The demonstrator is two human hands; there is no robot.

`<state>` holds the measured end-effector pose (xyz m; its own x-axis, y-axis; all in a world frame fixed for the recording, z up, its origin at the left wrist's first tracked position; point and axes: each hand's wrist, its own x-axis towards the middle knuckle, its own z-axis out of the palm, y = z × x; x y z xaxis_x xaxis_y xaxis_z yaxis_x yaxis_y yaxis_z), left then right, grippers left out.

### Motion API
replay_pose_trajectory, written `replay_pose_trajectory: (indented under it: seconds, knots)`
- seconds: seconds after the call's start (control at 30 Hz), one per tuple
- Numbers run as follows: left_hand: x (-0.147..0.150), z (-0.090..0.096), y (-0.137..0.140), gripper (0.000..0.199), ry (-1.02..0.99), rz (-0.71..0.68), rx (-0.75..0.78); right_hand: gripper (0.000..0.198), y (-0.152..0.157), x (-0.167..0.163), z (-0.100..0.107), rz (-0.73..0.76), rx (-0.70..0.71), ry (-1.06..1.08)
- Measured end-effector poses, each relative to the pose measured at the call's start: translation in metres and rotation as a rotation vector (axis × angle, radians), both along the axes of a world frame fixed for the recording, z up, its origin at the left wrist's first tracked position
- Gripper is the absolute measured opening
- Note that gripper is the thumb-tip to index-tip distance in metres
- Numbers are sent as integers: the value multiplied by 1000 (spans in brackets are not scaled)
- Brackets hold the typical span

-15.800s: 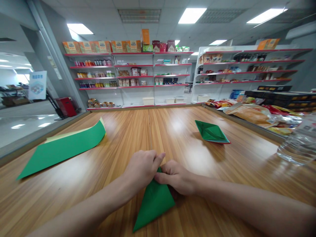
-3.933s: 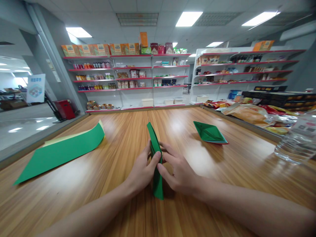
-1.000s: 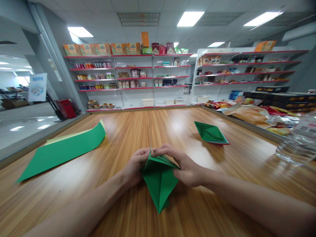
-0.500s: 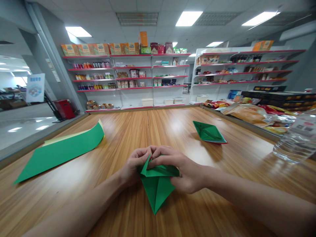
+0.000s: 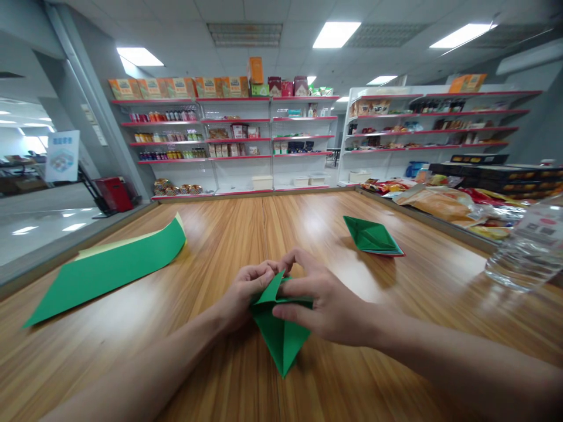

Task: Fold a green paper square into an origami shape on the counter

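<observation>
A green sheet of folded paper [image 5: 284,343] is between my two hands above the wooden table [image 5: 211,375], its pointed end towards me. My left hand [image 5: 246,293] is closed on its left upper edge, thumb on top near a raised flap. From the right, my right hand [image 5: 328,299] grips the paper, with the thumb lying across the front and the index finger behind the flap. Its far fingertips come close to the left hand's. Parts of the paper's upper half are hidden by the fingers.
Green and yellow paper sheets [image 5: 114,266] lie at the left, one end curling up. A folded green paper piece [image 5: 372,234] rests at the right on other coloured paper. Farther right stand a clear plastic bottle [image 5: 525,252] and packaged snacks [image 5: 440,205]. Stocked shelves [image 5: 237,120] line the back.
My right thumb has come over the front of the folded paper, and the right fingers have shifted. The raised flap now leans more to the right, and the paper's tip has moved slightly right.
</observation>
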<state>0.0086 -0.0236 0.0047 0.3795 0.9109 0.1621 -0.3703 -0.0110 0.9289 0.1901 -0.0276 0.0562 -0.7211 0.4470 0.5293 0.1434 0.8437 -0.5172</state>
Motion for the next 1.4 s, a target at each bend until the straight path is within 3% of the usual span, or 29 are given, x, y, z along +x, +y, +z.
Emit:
replay_pose_trajectory:
  seconds: [0.13, 0.23, 0.4, 0.57, 0.93, 1.07, 1.17, 1.27, 1.4]
  knots:
    - [3, 3, -2, 23, -36, 57, -38, 24, 12, 0, -2, -207, -117, 208]
    - [4, 10, -3, 31, -62, 55, -9, 36, 27, 4, -4, -347, -263, 191]
    - [2, 18, -4, 34, 101, -35, -23, 32, 44, 7, -15, -287, -529, 46]
    - [0, 20, -2, 29, 238, 74, -85, 35, 43, 8, -18, -251, -475, -138]
    - [-5, 18, -1, 31, 206, 2, -188, 40, 40, 7, -19, -247, -387, -270]
    - [-7, 18, -1, 31, 199, -10, -188, 42, 48, 10, -28, -228, -466, -274]
    - [-10, 15, 0, 30, 214, -54, -181, 34, 53, 11, -38, -124, -567, -225]
    - [-11, 6, 3, 25, 317, -92, -193, 29, 52, 10, -46, -46, -550, -187]
    - [-8, -5, 6, 34, 396, 8, -193, 33, 50, 9, -55, -91, -597, -185]
